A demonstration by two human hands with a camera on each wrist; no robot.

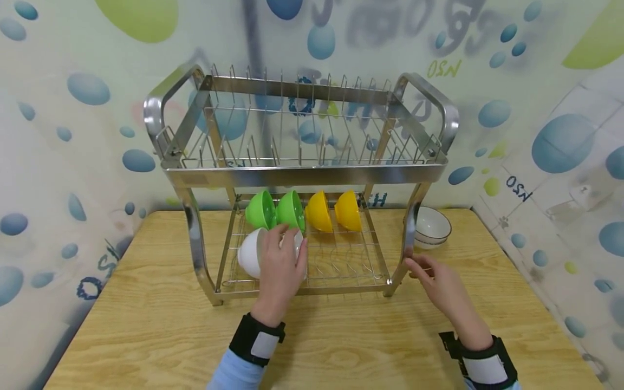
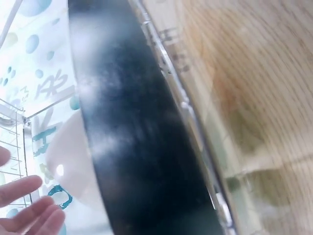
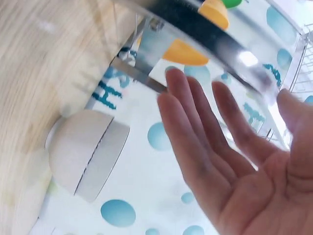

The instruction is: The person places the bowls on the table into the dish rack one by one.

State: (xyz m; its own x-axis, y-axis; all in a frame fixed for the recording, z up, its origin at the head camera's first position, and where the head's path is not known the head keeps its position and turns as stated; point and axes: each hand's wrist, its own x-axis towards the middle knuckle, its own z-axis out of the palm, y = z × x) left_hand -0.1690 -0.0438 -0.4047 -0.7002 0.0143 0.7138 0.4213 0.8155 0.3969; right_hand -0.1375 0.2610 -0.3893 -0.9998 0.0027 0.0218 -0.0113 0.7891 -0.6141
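My left hand (image 1: 284, 271) holds a white bowl (image 1: 298, 242) on the lower level of the dish rack (image 1: 312, 174). In the head view the rim shows between index finger and thumb; the hand hides the rest. Just to the left, another white bowl (image 1: 249, 253) stands on its side. The left wrist view shows fingers (image 2: 22, 191) near a white bowl (image 2: 73, 161), partly covered by a dark metal rail (image 2: 132, 117). My right hand (image 1: 441, 284) is beside the rack's right front leg (image 1: 411, 222), fingers extended and holding nothing in the right wrist view.
Two green bowls (image 1: 260, 210) and two yellow bowls (image 1: 319, 211) stand on their sides in the lower level's back row. White bowls (image 1: 432, 225) with a dark rim line are stacked on the wooden table (image 1: 161, 330), right of the rack. A patterned wall (image 1: 487, 135) stands behind.
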